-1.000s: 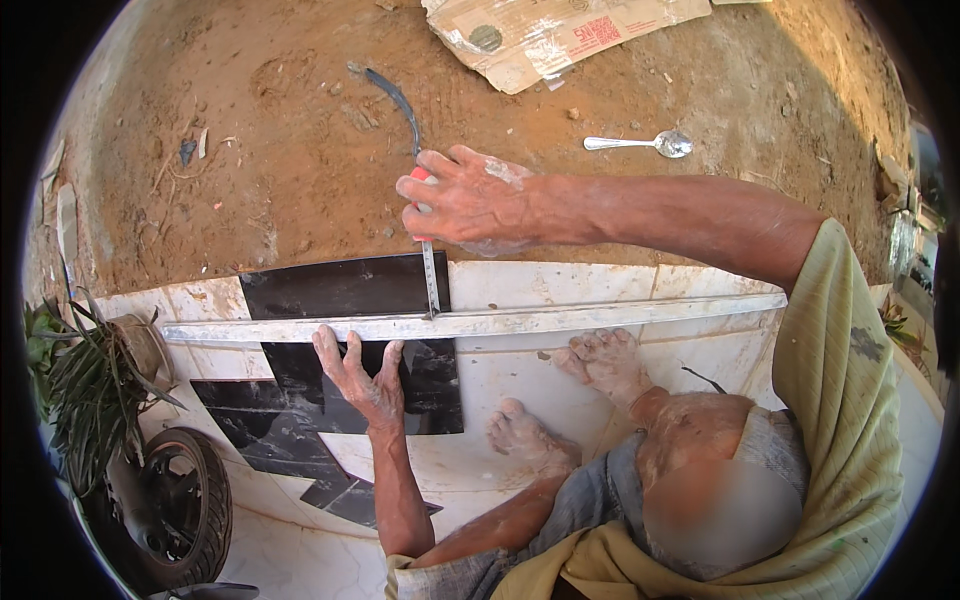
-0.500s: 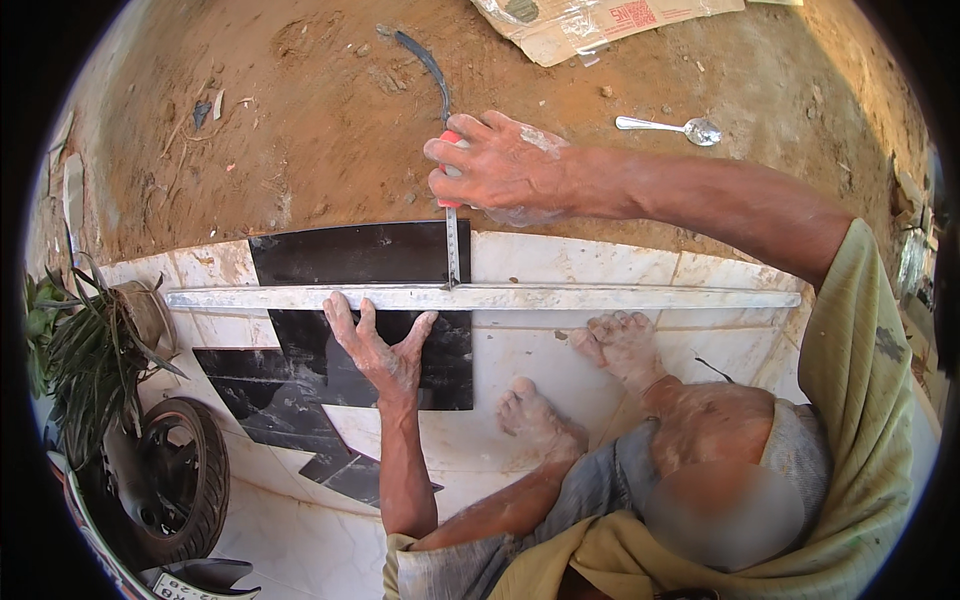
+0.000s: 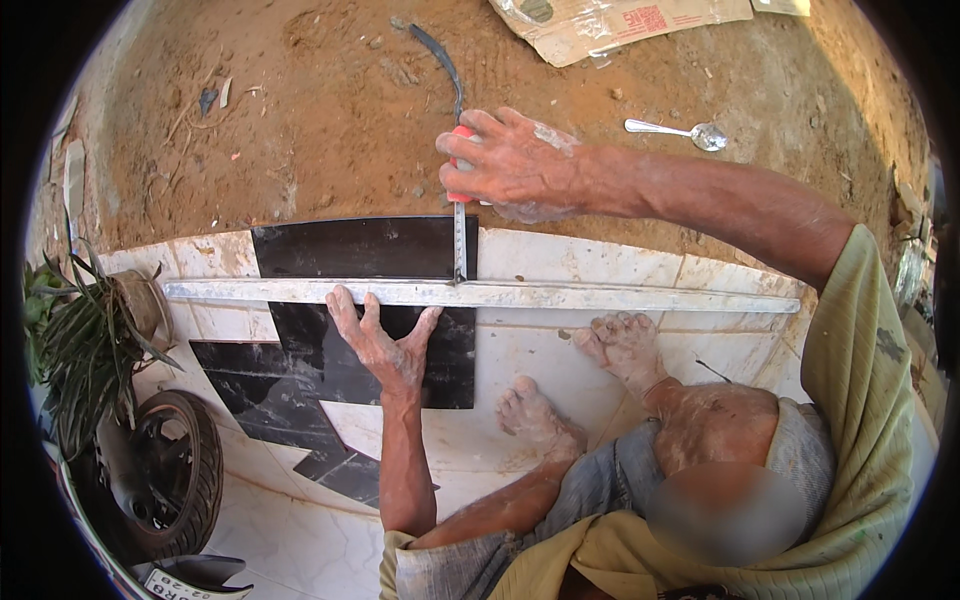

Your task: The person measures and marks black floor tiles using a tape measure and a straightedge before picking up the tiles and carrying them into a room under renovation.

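Note:
My right hand [image 3: 515, 165] is closed around a red tape measure [image 3: 462, 190] over the bare soil, just past the tiles. From its case the metal blade [image 3: 460, 240] runs toward me across a black tile [image 3: 350, 248], and its end meets a long, whitish straightedge bar [image 3: 570, 296]. A dark strap [image 3: 437, 55] trails from the far side of the tape measure. With fingers spread, my left hand [image 3: 388, 345] rests its fingertips on the bar's near edge, left of the blade. More black tile [image 3: 447, 360] lies beneath that hand.
White tiles [image 3: 560, 255] surround the black ones. A spoon [image 3: 708, 136] and flattened cardboard [image 3: 600, 30] lie on the soil [image 3: 300, 120]. At left are a potted plant [image 3: 145, 305] and a motorbike wheel [image 3: 205, 470]. My bare feet [image 3: 540, 410] are on the tiles near the bar.
The view has shifted slightly, so the soil, cardboard and spoon appear a little farther right. Both hands keep their places at the tape measure and the bar.

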A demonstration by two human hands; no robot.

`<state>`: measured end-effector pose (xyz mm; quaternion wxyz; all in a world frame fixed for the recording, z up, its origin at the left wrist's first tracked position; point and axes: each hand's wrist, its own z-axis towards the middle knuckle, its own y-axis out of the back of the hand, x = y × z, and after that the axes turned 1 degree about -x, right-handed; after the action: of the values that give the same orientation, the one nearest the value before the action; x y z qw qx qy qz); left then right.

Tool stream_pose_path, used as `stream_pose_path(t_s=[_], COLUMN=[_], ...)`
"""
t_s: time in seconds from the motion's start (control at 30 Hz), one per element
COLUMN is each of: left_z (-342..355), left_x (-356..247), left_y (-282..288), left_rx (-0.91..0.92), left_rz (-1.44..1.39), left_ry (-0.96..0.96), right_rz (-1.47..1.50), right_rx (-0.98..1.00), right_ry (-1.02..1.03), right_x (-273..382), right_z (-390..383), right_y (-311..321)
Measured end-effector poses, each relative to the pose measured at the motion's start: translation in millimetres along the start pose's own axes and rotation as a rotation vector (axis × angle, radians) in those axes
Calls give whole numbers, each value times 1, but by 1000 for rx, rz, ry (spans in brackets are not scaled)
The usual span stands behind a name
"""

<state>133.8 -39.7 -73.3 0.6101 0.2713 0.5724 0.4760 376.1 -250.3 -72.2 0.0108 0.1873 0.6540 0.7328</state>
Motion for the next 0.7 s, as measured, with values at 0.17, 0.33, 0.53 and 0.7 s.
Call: stream_pose_path(t_s=[0.17,0.33,0.53,0.7], left_z=[0,0,-1,-1], left_x=[0,-1,2,2], left_y=[0,0,-2,-2], left_rx=[-8,7,3,0], left_rz=[7,4,-13,-4], left_ry=[-7,7,2,-7], right_rz=[-10,22,-14,-2], right_rx=[-35,-30,22,36], right_ry=[14,-25,-11,-8], right_x=[-1,2,1,1], right_z=[-1,0,0,0], right_y=[-3,-4,4,7])
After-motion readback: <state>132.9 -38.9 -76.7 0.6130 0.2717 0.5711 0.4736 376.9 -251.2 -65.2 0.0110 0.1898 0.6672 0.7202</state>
